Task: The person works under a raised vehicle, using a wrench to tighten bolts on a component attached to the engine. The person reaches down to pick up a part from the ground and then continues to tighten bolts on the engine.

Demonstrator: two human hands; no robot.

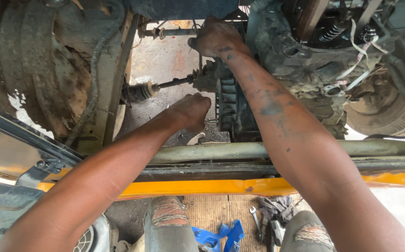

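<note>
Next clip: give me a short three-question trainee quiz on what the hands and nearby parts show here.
1. True or false: the left hand is closed into a fist beside the finned casing.
2. The right hand is: A) on the wrench lying below, B) up at the greasy engine block, C) on the tyre.
3. What colour is the painted frame rail under both forearms?

Key: 1 true; 2 B; 3 yellow.
</note>
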